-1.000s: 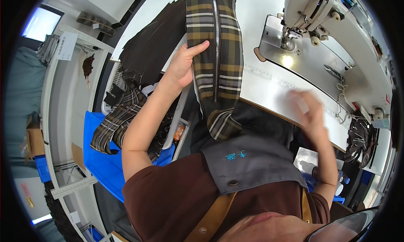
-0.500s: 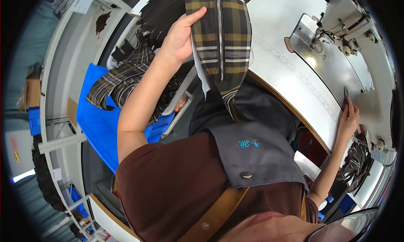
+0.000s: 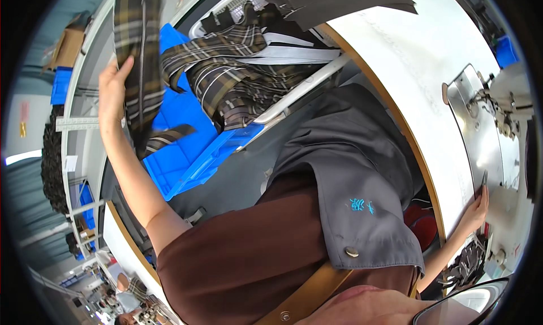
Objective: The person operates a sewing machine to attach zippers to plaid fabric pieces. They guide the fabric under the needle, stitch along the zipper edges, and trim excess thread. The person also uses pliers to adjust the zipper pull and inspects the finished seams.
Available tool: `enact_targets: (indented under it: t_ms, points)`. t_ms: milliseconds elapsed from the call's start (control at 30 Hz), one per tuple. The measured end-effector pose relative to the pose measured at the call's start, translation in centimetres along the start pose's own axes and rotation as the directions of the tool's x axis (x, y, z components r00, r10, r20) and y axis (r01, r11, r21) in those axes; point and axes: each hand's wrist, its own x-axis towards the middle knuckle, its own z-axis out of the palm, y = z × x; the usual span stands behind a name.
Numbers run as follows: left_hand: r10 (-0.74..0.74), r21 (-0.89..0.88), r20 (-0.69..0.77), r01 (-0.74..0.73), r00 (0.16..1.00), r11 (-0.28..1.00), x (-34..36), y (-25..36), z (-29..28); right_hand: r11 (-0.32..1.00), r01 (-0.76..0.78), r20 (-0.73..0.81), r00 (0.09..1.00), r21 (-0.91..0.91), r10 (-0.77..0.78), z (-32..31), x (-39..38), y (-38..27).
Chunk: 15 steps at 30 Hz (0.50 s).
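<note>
My left hand point(image 3: 115, 90) is raised at the far left, thumb and fingers closed on a plaid fabric panel with a zipper point(image 3: 136, 70). The panel, olive, black and white, hangs beside a blue bin point(image 3: 181, 118), and its lower end is blurred. More plaid pieces point(image 3: 226, 90) lie draped over the bin. At the right, my right hand point(image 3: 477, 211) rests by the sewing machine's metal plate point(image 3: 470, 107). A small slim metal tool point(image 3: 485, 179) pokes up from its fingers; whether it is tweezers or snips I cannot make out.
The white sewing table point(image 3: 396, 48) has a brown edge curving past my lap. Dark fabric strips point(image 3: 350, 2) lie on its far end. The sewing machine head point(image 3: 509, 101) stands at the right, with a heap of dark scraps point(image 3: 466, 263) below. Shelving point(image 3: 85, 124) lines the left.
My left hand has swung left with the zippered plaid panel, from above my lap to beyond the blue bin. The view has turned left; my right hand still holds the metal tool.
</note>
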Motion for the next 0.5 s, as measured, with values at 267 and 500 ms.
enact_targets:
  t_ms: [267,500]
  points:
    - [0.409,0.642,0.007,-0.318,0.912,0.698,2.8,-11.3,7.0,0.999,-0.033,0.038,0.999,0.021,0.033,-0.4,0.5,0.0]
    - [0.051,0.413,0.630,-0.389,0.775,0.823,11.3,-7.3,13.5,0.999,-0.012,0.032,0.999,0.039,0.011,-0.6,0.2,0.2]
